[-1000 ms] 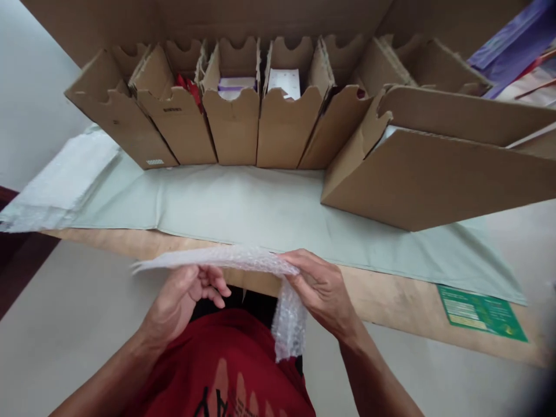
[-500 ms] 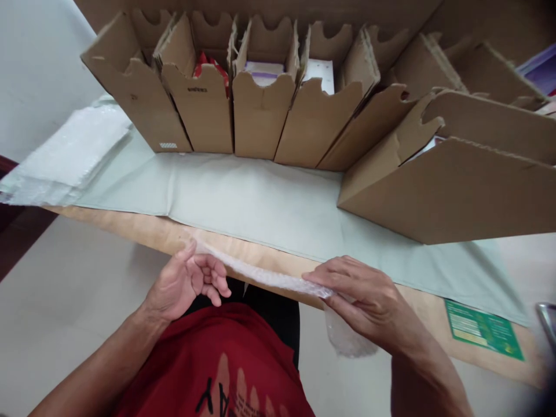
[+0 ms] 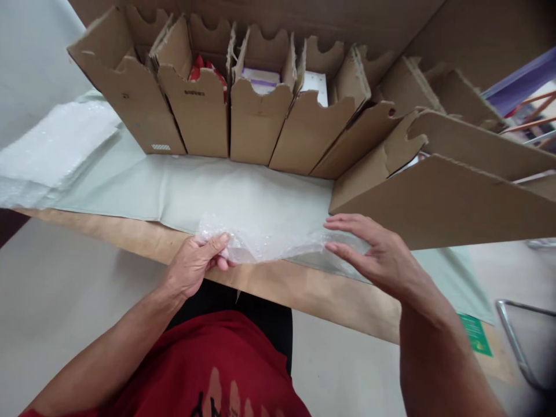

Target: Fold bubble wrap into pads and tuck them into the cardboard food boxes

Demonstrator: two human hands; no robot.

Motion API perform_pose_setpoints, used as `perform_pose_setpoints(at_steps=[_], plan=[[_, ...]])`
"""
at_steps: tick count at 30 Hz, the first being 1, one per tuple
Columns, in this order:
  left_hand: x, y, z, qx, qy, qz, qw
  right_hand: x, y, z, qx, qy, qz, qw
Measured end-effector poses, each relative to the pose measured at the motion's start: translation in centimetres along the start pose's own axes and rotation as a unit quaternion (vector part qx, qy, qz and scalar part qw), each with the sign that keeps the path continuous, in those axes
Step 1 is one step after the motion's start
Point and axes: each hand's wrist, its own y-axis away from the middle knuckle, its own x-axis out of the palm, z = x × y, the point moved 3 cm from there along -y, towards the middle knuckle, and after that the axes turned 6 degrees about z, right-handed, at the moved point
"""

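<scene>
The left hand (image 3: 193,263) is in front of the torso, left of centre, its forearm running in from the near left. Its thumb lies across the top, pointing right, and its fingers curl underneath, pinching the near left end of a clear sheet of bubble wrap (image 3: 260,243). The sheet stretches rightward from that grip, above the near edge of the table (image 3: 330,310) and the pale green cloth (image 3: 195,191) on it, and narrows toward the right hand (image 3: 384,255).

The right forearm rises from the near right and the wrist bends so that the hand points left. Its thumb and fingers are spread, the fingers on the far side and the thumb on the near side, with filmy wrap showing in the gap; whether the fingertips touch it, I cannot tell. The two hands are well apart, the right one slightly farther right than the torso, which wears a red shirt (image 3: 226,359).

Beyond the hands, a row of cardboard bins (image 3: 260,124) stands on the cloth, the rightmost bin (image 3: 452,200) angled nearest the right hand. A stack of bubble wrap sheets (image 3: 61,139) lies at the far left, and a green card (image 3: 475,335) shows past the right forearm
</scene>
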Motion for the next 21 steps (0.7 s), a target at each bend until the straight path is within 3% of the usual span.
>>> perform_pose_setpoints(at_steps=[3, 5, 9, 13, 15, 18, 21], plan=[[-0.5, -0.5, 0.8, 0.025, -0.029, -0.060, 0.997, -0.1, 0.7, 2.2, -0.032, -0.017, -0.050, 0.998], [-0.8, -0.5, 1.2, 0.035, -0.051, -0.092, 0.994, 0.4, 0.6, 4.8, -0.061, -0.034, -0.050, 0.996], [-0.6, -0.3, 1.6, 0.038, -0.101, -0.086, 0.991, 4.3, -1.3, 8.9, -0.093, -0.033, 0.042, 0.994], [-0.6, 0.4, 1.5, 0.065, -0.161, -0.017, 0.985, 7.6, -3.1, 9.0, -0.033, 0.046, 0.151, 0.987], [-1.1, 1.0, 1.4, 0.070, -0.198, 0.034, 0.977, 6.7, -3.9, 7.9, 0.001, 0.067, 0.156, 0.986], [-2.2, 1.9, 1.5, 0.059, -0.245, 0.081, 0.964, 3.0, -6.6, 6.0, 0.050, 0.095, 0.097, 0.989], [-2.7, 2.4, 1.7, 0.051, -0.248, 0.093, 0.963, 1.0, -11.6, 5.7, 0.003, 0.130, 0.123, 0.984]])
